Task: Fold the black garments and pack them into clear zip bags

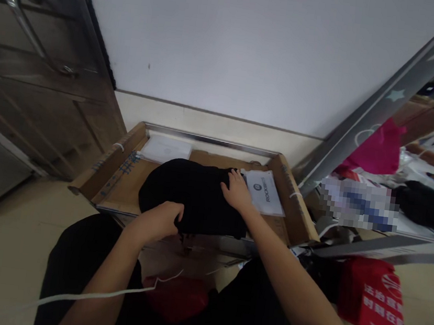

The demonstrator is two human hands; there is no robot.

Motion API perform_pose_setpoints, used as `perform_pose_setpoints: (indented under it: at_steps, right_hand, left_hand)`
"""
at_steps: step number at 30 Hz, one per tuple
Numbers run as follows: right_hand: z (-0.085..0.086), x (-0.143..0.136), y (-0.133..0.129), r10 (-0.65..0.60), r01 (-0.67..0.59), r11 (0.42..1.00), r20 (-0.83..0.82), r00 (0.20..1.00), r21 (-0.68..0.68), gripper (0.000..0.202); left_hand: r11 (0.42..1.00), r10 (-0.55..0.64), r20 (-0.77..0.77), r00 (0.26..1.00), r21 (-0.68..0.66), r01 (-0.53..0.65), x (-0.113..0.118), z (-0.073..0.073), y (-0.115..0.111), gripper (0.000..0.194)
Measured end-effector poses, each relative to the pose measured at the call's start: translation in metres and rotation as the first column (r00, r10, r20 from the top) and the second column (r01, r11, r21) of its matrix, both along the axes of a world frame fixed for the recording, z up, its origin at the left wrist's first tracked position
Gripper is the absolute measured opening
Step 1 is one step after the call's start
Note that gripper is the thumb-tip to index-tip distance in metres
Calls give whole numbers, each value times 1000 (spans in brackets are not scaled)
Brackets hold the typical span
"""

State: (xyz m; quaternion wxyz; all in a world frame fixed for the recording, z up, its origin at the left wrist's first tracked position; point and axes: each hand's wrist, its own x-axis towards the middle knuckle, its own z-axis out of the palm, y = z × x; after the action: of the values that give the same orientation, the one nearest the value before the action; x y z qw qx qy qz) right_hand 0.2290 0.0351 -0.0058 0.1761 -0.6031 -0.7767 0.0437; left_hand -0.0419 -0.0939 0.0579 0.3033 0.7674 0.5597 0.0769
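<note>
A black cloth item [205, 195] with a rounded left end and a straighter right end lies flat across the front of a cardboard-lined tray; its exact kind does not show. My left hand [163, 218] is closed at its lower left edge, thumb and fingers pinching the cloth. My right hand [237, 190] rests on its upper right part with the fingers spread and lying flat. Just right of that hand is a clear plastic packet [264, 192] printed with a logo and lettering. Another clear packet [167, 149] lies at the tray's back left.
The tray's cardboard side [293, 201] rises at the right, with a white wall behind. A metal door [9, 79] stands at left. To the right is a cluttered shelf with a pink bag [379, 151]; a red bag [374, 303] sits below. A white cable [106, 294] crosses my left forearm.
</note>
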Motion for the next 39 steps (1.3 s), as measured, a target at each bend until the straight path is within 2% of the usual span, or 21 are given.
perform_pose_setpoints:
  at_steps: [5, 7, 13, 18, 22, 24, 25, 26, 28, 30, 31, 33, 36, 39]
  right_hand:
    - [0, 0, -1, -6, 6, 1000, -22, 1000, 11, 58]
    - [0, 1, -2, -8, 9, 1000, -37, 999, 12, 57]
    - [1, 2, -4, -3, 4, 1000, -56, 998, 17, 56]
    - [2, -1, -3, -17, 20, 999, -59, 998, 49, 54]
    - [12, 3, -14, 82, -39, 980, -221, 972, 193, 40]
    - [19, 10, -33, 84, 25, 956, -352, 932, 294, 36]
    - [21, 15, -46, 18, 130, 941, -429, 903, 312, 35]
    - [24, 20, -60, -89, 263, 921, -502, 860, 288, 37]
    - [27, 34, -87, -341, 501, 855, -581, 739, 136, 43]
    - [29, 47, -104, -548, 602, 797, -490, 678, -59, 51]
    - [30, 53, -108, -597, 612, 781, -440, 671, -126, 58]
    - [32, 61, -107, -633, 590, 772, -378, 676, -239, 73]
    - [34, 65, -94, -620, 531, 785, -425, 660, -321, 82]
    - [31, 62, -87, -620, 550, 774, -557, 553, -314, 82]
  left_hand:
    - [989, 30, -62, 998, 147, -21, 6, 3, -3, 21]
    - [988, 29, -69, 997, 156, -18, 6, 4, -4, 19]
    - [1000, 12, -2, 1000, 12, -11, -1, 6, -5, 7]
    - [993, -82, 133, 988, -71, 92, -3, 11, -2, 20]
    - [962, -39, 206, 978, -257, 92, -10, 15, -2, 29]
    - [944, 21, 266, 964, -322, 68, -15, 18, -1, 34]
    - [946, 46, 303, 952, -318, 56, -17, 18, 0, 36]
    - [958, 69, 343, 937, -285, 34, -19, 18, 2, 36]
    - [987, 116, 417, 901, -147, -59, -20, 14, 10, 33]
    - [983, 157, 483, 861, 8, -184, -18, 7, 19, 29]
    - [969, 175, 513, 840, 63, -240, -17, 2, 24, 28]
    - [943, 197, 561, 804, 116, -312, -13, -8, 33, 25]
    - [915, 185, 618, 764, 175, -363, -5, -19, 42, 24]
    - [900, 102, 661, 744, 258, -353, 4, -27, 49, 23]
